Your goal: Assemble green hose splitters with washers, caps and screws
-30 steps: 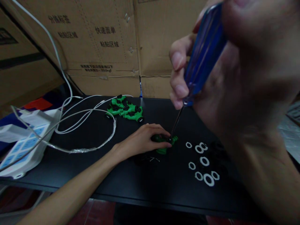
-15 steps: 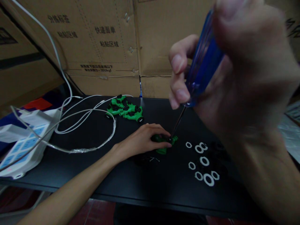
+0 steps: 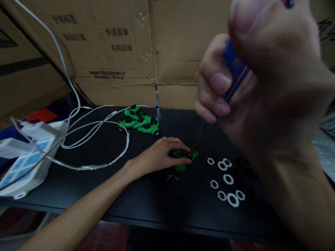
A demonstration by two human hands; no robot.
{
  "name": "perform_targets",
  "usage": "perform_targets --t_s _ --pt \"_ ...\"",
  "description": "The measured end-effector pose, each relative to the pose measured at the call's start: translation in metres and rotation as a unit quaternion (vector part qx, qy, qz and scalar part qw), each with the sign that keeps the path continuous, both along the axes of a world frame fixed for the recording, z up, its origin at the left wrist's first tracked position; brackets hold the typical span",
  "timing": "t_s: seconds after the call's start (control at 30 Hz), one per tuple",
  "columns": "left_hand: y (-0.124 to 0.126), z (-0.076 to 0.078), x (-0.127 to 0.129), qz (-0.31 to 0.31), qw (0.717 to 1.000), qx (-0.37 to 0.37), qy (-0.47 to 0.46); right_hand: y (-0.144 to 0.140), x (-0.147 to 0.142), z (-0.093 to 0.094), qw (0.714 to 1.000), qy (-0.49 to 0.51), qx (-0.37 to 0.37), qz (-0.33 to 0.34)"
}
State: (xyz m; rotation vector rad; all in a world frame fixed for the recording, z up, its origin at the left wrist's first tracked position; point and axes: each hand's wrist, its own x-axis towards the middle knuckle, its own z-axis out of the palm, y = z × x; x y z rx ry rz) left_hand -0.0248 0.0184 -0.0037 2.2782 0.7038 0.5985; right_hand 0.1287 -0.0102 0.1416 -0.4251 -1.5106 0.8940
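here, green fitting (image 3: 180,168) pinched within left grip (image 3: 166,153), screwdriver (image 3: 235,82) clasped in right grip (image 3: 264,80), seemingly meeting the fitting

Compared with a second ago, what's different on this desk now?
The right hand has turned, its fingertips shifting right and curling further round the screwdriver's blue handle, so less of it shows. A bit of green now peeks out beside those fingers. Nothing was picked up or let go. The left hand on the green piece and the white rings stayed put.
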Motion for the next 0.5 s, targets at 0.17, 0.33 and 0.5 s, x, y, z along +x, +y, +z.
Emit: perform_targets --t_s 0.17,0.33,0.5 --pt "0.0 0.0 0.0 -0.001 1.0 0.001 -0.001 -0.001 0.011 -0.001 0.996 -0.051 0.057 0.042" --pt "0.0 0.0 0.0 0.001 1.0 0.007 -0.001 -0.002 0.003 -0.003 1.0 -0.014 0.016 -0.002" --pt "-0.001 0.001 0.0 -0.002 1.0 0.008 0.002 -0.001 0.0 -0.003 1.0 -0.005 -0.019 -0.014"
